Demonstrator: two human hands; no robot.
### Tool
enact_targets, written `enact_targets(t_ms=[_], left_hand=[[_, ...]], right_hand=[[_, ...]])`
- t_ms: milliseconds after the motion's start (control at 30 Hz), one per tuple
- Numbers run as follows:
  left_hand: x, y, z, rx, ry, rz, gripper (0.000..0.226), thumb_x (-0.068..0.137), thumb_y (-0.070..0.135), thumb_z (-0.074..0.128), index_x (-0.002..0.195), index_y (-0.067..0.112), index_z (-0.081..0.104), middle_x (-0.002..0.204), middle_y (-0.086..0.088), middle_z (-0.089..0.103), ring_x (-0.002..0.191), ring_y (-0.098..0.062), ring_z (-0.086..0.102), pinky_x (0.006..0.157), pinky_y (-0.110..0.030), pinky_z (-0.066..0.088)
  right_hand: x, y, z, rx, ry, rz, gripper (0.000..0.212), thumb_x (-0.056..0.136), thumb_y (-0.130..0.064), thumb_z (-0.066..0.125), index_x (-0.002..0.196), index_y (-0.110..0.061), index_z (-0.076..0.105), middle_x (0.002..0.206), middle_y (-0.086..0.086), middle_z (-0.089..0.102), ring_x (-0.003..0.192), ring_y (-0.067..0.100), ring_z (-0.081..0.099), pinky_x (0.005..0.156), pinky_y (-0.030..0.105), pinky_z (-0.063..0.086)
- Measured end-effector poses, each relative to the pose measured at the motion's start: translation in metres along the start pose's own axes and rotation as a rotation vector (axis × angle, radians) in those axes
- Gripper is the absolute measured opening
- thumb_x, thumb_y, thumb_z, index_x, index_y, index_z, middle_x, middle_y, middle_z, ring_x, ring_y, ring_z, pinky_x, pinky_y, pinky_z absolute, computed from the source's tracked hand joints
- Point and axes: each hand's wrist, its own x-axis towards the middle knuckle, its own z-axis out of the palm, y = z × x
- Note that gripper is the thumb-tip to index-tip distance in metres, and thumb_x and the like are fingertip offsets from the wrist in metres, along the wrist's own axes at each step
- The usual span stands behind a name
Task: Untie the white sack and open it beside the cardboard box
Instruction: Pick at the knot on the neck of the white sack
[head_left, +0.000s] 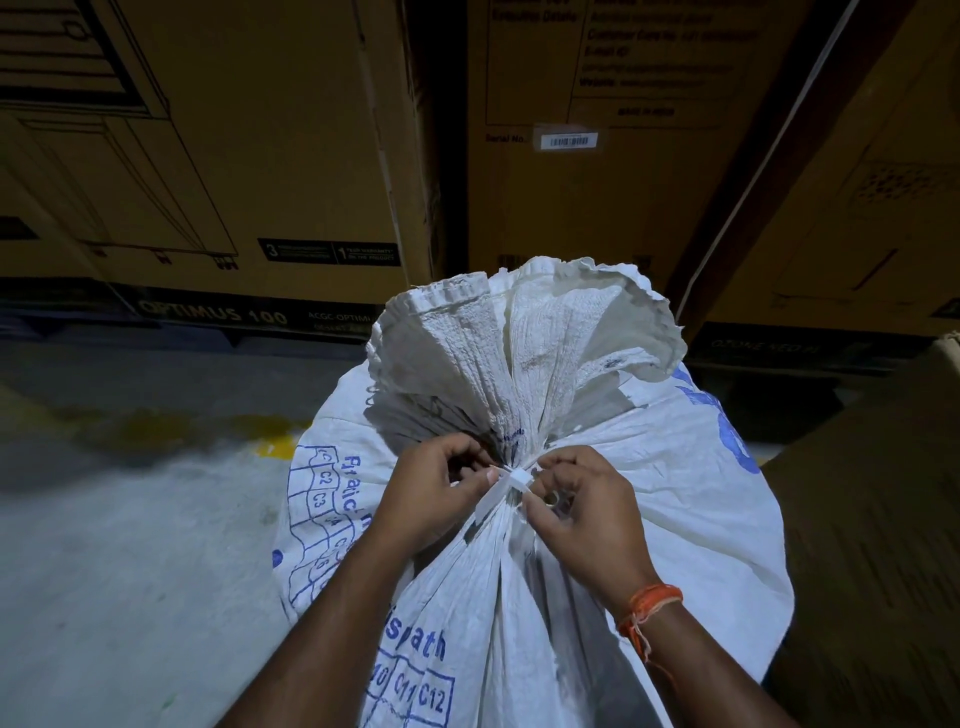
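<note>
Two bare arms come up from the bottom of the picture, one from the lower left and one from the lower right. No sleeves show on either arm; both are bare from the bottom edge up to the hands.

The left hand (426, 499) has nothing on it: no ring, no band, no glove. Its thumb nail is short and pale.

The right hand (587, 512) is bare too, with no ring and no glove.

On the right wrist there is an orange thread band (652, 605), wound round a few times. A thin loose end of the thread hangs from it along the arm toward the lower right.
</note>
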Motion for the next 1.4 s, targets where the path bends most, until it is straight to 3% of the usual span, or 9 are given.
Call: enact_targets(t_ms=[133, 233, 433, 633, 833, 1100, 1167, 1300, 1400], left_hand=[[-0.002, 0.01, -0.007, -0.08, 0.023, -0.07, 0.025, 0.084, 0.038, 0.078, 0.087, 0.016, 0.068, 0.077, -0.005, 0.067, 0.068, -0.012, 0.06, 0.071, -0.04, 0.058], [-0.014, 0.023, -0.008, -0.154, -0.032, -0.066, 0.02, 0.086, 0.035, 0.08, 0.087, 0.017, 0.071, 0.07, 0.004, 0.06, 0.062, -0.008, 0.05, 0.062, -0.024, 0.047], [-0.017, 0.025, -0.003, -0.148, -0.132, -0.077, 0.027, 0.073, 0.027, 0.077, 0.098, 0.017, 0.073, 0.081, -0.009, 0.073, 0.065, -0.012, 0.054, 0.068, -0.028, 0.053], [-0.016, 0.02, 0.003, -0.031, -0.049, -0.036, 0.026, 0.067, 0.044, 0.073, 0.083, 0.024, 0.076, 0.072, 0.0, 0.075, 0.054, -0.002, 0.053, 0.06, -0.028, 0.051], [-0.017, 0.022, 0.006, 0.021, 0.007, 0.006, 0.009, 0.076, 0.03, 0.08, 0.079, 0.022, 0.076, 0.06, 0.012, 0.07, 0.05, 0.003, 0.055, 0.055, -0.019, 0.046], [-0.005, 0.006, -0.001, -0.007, 0.05, -0.055, 0.011, 0.093, 0.024, 0.073, 0.103, 0.022, 0.079, 0.091, 0.008, 0.081, 0.089, -0.008, 0.074, 0.082, -0.026, 0.057], [-0.004, 0.003, 0.0, 0.002, 0.033, -0.069, 0.006, 0.091, 0.021, 0.076, 0.095, 0.022, 0.08, 0.086, 0.008, 0.08, 0.084, -0.006, 0.073, 0.079, -0.028, 0.056], [-0.002, 0.002, 0.004, -0.032, 0.035, -0.082, 0.006, 0.089, 0.019, 0.079, 0.084, 0.023, 0.079, 0.078, 0.007, 0.079, 0.074, -0.005, 0.07, 0.072, -0.027, 0.056], [-0.002, 0.002, 0.004, -0.051, 0.016, -0.087, 0.006, 0.088, 0.019, 0.08, 0.084, 0.023, 0.08, 0.078, 0.002, 0.079, 0.077, -0.021, 0.073, 0.071, -0.032, 0.058]], right_hand=[[0.0, -0.002, -0.001, -0.008, 0.017, -0.01, 0.014, 0.073, -0.009, 0.076, 0.063, -0.015, 0.069, 0.098, -0.007, 0.064, 0.09, 0.003, 0.064, 0.078, 0.027, 0.055], [0.001, 0.0, -0.002, 0.001, 0.017, 0.004, 0.016, 0.073, -0.008, 0.077, 0.062, -0.015, 0.068, 0.097, -0.008, 0.065, 0.091, 0.001, 0.064, 0.077, 0.023, 0.053], [0.001, -0.003, -0.001, 0.053, 0.022, 0.041, 0.019, 0.074, -0.002, 0.08, 0.061, -0.015, 0.072, 0.09, -0.007, 0.07, 0.089, -0.001, 0.066, 0.063, 0.001, 0.042], [0.0, -0.003, -0.004, 0.065, 0.005, 0.047, 0.02, 0.073, -0.005, 0.08, 0.06, -0.017, 0.07, 0.085, -0.013, 0.071, 0.083, 0.002, 0.068, 0.064, 0.004, 0.043], [0.001, -0.001, -0.003, 0.066, -0.006, 0.046, 0.02, 0.073, -0.005, 0.079, 0.059, -0.017, 0.068, 0.083, -0.01, 0.072, 0.079, 0.005, 0.069, 0.065, 0.012, 0.048], [-0.001, -0.001, -0.004, 0.07, -0.018, 0.063, 0.02, 0.076, -0.009, 0.078, 0.061, -0.018, 0.067, 0.077, -0.006, 0.071, 0.073, 0.01, 0.067, 0.064, 0.025, 0.052], [-0.001, 0.0, -0.003, 0.073, -0.022, 0.085, 0.018, 0.076, -0.012, 0.078, 0.066, -0.019, 0.065, 0.073, -0.004, 0.07, 0.069, 0.011, 0.066, 0.063, 0.028, 0.053], [-0.003, -0.004, 0.0, 0.234, -0.04, 0.209, 0.025, 0.077, -0.019, 0.084, 0.093, -0.027, 0.066, 0.079, -0.006, 0.074, 0.069, 0.007, 0.07, 0.065, 0.02, 0.057], [-0.003, -0.003, 0.004, 0.189, -0.043, 0.21, 0.025, 0.078, -0.019, 0.083, 0.099, -0.027, 0.071, 0.083, -0.011, 0.076, 0.073, 0.001, 0.071, 0.066, 0.011, 0.053]])
